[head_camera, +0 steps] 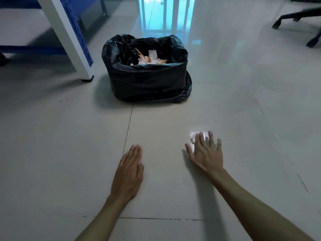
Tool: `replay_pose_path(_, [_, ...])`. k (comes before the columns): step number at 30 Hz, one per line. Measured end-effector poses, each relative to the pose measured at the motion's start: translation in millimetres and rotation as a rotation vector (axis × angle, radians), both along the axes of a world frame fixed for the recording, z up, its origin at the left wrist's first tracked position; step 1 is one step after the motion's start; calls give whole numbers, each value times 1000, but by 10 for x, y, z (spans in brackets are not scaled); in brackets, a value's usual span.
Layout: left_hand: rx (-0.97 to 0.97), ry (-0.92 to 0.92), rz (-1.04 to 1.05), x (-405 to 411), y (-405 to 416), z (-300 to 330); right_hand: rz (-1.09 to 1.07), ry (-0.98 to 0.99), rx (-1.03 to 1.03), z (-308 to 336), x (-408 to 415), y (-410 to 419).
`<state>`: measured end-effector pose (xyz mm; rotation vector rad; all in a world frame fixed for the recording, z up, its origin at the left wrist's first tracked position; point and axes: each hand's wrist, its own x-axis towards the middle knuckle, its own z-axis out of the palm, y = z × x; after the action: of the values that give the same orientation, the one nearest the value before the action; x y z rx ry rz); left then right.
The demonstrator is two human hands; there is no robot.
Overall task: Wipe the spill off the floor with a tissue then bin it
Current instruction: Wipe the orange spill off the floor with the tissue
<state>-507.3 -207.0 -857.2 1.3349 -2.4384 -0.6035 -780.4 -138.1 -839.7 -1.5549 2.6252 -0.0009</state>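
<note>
A white tissue (193,137) lies flat on the pale tiled floor (69,153), mostly hidden under my right hand (205,151). That hand presses down on it with fingers spread, and its fingertips look blurred. My left hand (129,171) rests flat on the floor to the left, fingers together, holding nothing. Straight ahead stands a bin lined with a black bag (147,80), with crumpled white and orange-stained tissues (151,60) inside. No spill is distinguishable on the glossy floor.
A white and blue table leg (76,54) stands left of the bin. Black chair base legs (298,18) sit at the far right. A glass door reflects bright on the floor behind the bin.
</note>
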Motion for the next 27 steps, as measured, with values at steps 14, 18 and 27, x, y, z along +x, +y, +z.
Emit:
replay_pose_path(14, [47,115,56,0,-68,15,642,-83,-99,-176,1194,-73])
replay_pose_path(18, [32,76,55,-15,-55,33,280,-26,-27,-61,194,232])
replay_pose_path(27, [64,66,32,4,38,14,-316,-20,76,52,-497,562])
